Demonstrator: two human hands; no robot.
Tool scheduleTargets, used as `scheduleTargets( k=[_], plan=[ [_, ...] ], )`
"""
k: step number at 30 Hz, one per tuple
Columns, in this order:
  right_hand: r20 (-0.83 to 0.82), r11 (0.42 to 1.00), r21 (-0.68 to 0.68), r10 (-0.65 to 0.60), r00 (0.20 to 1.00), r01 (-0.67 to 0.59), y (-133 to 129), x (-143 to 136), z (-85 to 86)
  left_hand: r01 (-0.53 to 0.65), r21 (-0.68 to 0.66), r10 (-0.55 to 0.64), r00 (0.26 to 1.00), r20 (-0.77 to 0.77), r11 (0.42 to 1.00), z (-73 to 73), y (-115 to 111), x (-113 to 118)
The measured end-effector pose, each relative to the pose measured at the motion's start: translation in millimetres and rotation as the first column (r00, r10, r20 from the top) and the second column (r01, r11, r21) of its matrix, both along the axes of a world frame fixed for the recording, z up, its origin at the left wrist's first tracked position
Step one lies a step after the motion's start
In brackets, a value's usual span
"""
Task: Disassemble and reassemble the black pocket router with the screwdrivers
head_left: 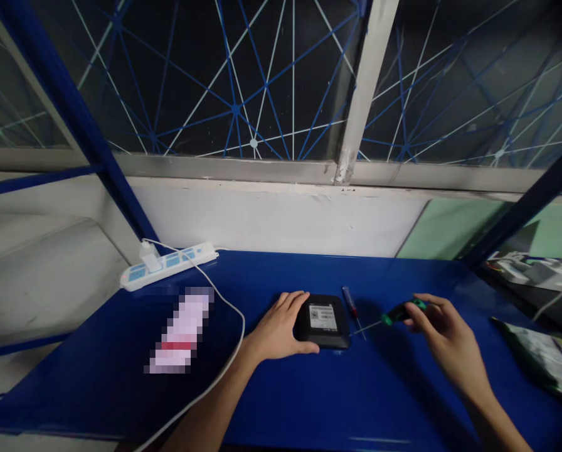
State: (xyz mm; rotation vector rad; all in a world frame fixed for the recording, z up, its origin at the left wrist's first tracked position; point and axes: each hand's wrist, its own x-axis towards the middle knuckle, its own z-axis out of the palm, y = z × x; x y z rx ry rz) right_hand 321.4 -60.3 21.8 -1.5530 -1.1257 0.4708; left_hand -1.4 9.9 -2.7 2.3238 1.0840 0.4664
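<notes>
My left hand (pixel 278 326) grips the left side of a flat black device (pixel 301 323), with its fingers at the far edge and its thumb along the near edge. The device lies on the blue tabletop, and a white printed label (pixel 322 317) faces up. In my right hand (pixel 450 339) is a screwdriver (pixel 396 312) with a black and green handle. Its thin shaft points left, and the tip is at the device's right edge; whether it touches cannot be made out. A second screwdriver (pixel 349 301), with a clear, reddish handle, lies just right of the device.
A white power strip (pixel 168 267) with a plugged-in charger (pixel 150 256) lies at the back left. Its white cable (pixel 242 326) runs across my left forearm. A pixelated pinkish item (pixel 180 333) lies left. At the right are a plastic packet (pixel 539 358) and blue frame posts.
</notes>
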Motion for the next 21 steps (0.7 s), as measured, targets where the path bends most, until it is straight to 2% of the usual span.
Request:
scheduleTargets(
  k=[6, 9, 14, 21],
  plan=[
    [0.02, 1.0, -0.01, -0.003, 1.0, 0.003, 3, 2, -2.4, 0.0, 0.01, -0.001, 1.0, 0.01, 1.0, -1.4, 0, 0],
    [0.084, 1.0, -0.008, -0.01, 0.996, 0.011, 1, 1, -1.5, 0.0, 0.009, 0.0, 1.0, 0.001, 1.0, 0.1, 0, 0],
    [0.309, 0.997, 0.042, -0.072, 0.948, 0.062, -4, -11, 13.6, -0.002, 0.001, 0.002, 1.0, -0.014, 1.0, 1.6, -1, 0],
    [0.428, 0.991, 0.105, 0.025, 0.903, -0.077, 9, -43, 33.2, -0.005, 0.013, 0.005, 1.0, -0.016, 1.0, -2.7, -1, 1]
  ],
)
